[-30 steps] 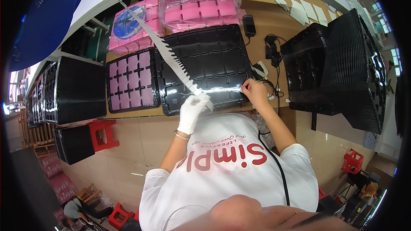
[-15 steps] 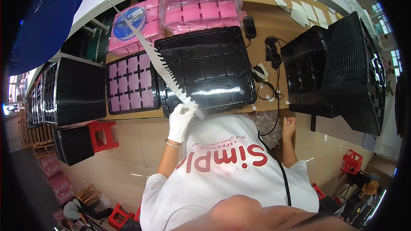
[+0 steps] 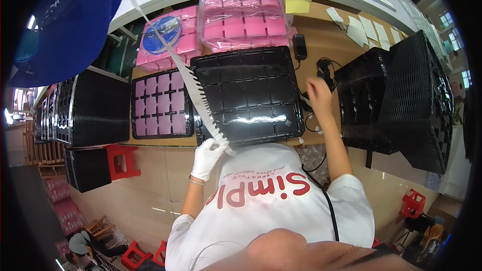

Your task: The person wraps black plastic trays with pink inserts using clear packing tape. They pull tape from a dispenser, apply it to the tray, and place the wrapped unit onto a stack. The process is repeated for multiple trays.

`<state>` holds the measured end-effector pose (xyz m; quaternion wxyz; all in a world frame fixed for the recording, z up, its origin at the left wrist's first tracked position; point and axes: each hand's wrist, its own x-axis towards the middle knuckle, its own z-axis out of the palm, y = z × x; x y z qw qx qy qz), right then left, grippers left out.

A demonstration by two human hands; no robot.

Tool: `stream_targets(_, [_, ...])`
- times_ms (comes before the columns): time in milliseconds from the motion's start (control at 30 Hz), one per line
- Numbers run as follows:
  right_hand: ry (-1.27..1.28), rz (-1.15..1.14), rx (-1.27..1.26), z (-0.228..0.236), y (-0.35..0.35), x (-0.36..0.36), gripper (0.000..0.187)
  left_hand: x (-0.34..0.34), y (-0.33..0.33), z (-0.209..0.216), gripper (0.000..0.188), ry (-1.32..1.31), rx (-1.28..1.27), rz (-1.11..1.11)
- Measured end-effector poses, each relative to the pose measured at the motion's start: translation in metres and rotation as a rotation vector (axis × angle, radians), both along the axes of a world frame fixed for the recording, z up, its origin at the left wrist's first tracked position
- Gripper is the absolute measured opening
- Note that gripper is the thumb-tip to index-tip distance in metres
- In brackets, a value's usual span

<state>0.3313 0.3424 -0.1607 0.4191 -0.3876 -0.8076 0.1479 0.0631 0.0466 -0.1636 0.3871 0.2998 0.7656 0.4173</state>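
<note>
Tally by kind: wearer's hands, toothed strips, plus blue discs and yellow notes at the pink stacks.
Wearer's hands: 2 (white-gloved left hand, bare right hand)
Long white strip with a toothed edge: 1
Flat round blue disc: 1
Yellow paper note: 1
Total: 5

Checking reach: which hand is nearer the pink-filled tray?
Left. The left hand is just off the near right corner of the pink-filled tray; the right hand is right of the large black tray.
</note>
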Motion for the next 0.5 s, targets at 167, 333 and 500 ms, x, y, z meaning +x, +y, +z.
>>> stream_targets(167, [-0.010, 0.256, 0.183, -0.013, 0.130, -0.138, 0.018, -0.004, -0.004, 0.003, 0.024, 0.237, 0.016, -0.157])
stream_targets(333, [-0.512, 0.530, -0.018, -0.032, 0.217, -0.185, 0.046, -0.006, -0.004, 0.017, 0.029, 0.383, -0.009, -0.220])
stream_targets(500, [-0.686, 0.532, -0.002, -0.013, 0.213, -0.199, 0.041, -0.003, -0.011, 0.013, 0.029, 0.311, -0.076, -0.172])
